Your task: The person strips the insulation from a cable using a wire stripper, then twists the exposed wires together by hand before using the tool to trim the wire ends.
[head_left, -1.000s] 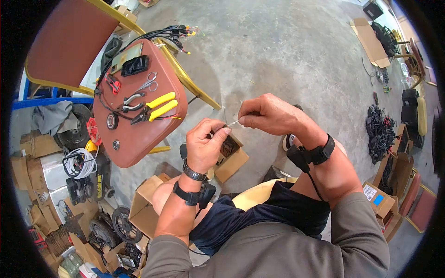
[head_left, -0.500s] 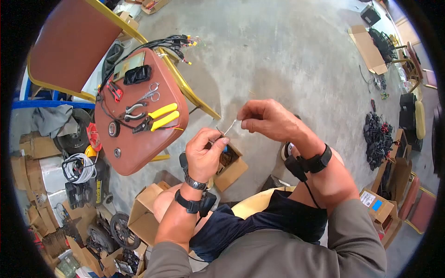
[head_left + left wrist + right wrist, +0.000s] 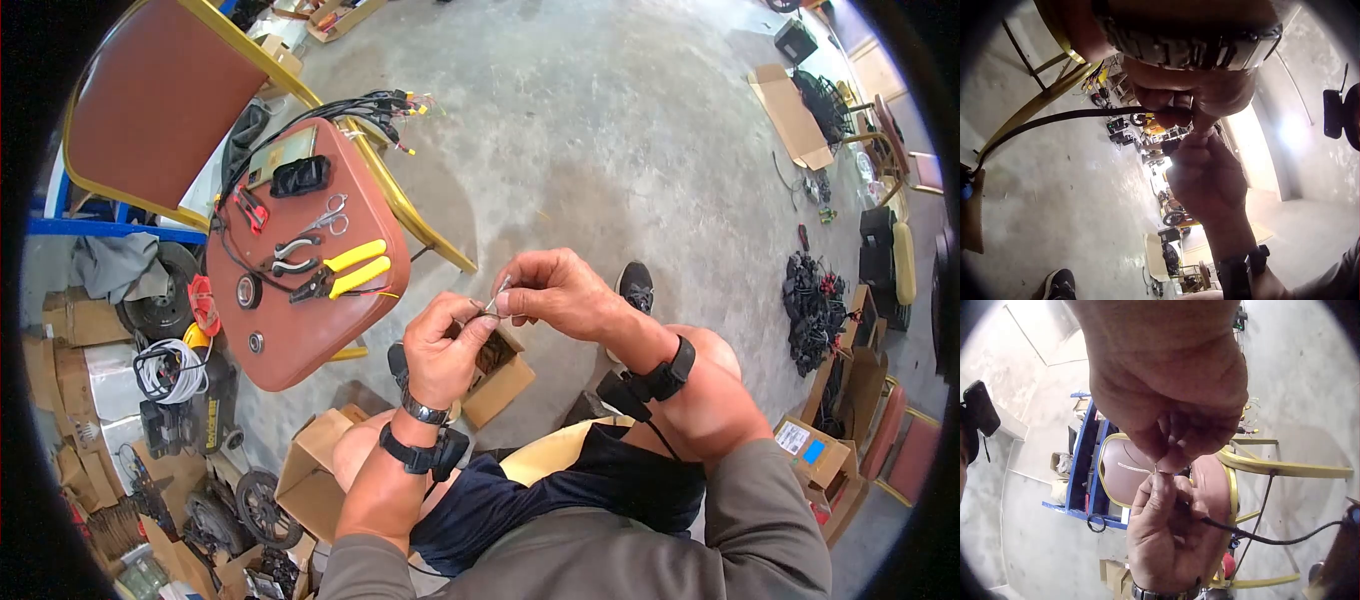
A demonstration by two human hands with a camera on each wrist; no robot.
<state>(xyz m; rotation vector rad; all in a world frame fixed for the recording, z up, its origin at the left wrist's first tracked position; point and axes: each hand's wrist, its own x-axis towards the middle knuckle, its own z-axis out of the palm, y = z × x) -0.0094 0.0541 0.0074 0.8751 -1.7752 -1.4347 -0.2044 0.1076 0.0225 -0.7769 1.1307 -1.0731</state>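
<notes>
Both hands meet in front of the knees. Between thumb and fingers, my left hand [image 3: 440, 340] grips a black cable [image 3: 1079, 114], which trails down in a curve. A thin whitish wire [image 3: 1134, 467] sticks out at the left fingertips in the right wrist view. My right hand [image 3: 560, 290] pinches at the wire there, thumb against forefinger, right beside the left thumb. The curled fingers hide most of the cable's end. In the left wrist view the right hand [image 3: 1207, 178] comes up from below to the left fingertips.
A brown chair [image 3: 300, 330] at the left bears yellow-handled wire strippers [image 3: 355, 268], pliers [image 3: 295, 262], scissors [image 3: 332, 215], a red cutter [image 3: 250, 210], tape [image 3: 248, 291] and a bundle of black cables [image 3: 350, 108]. An open cardboard box [image 3: 500, 388] stands below the hands.
Half a second ago the whitish wire stretched between the hands; now the right hand has come down and in against the left fingertips. The head view has tilted slightly, with the chair lower.
</notes>
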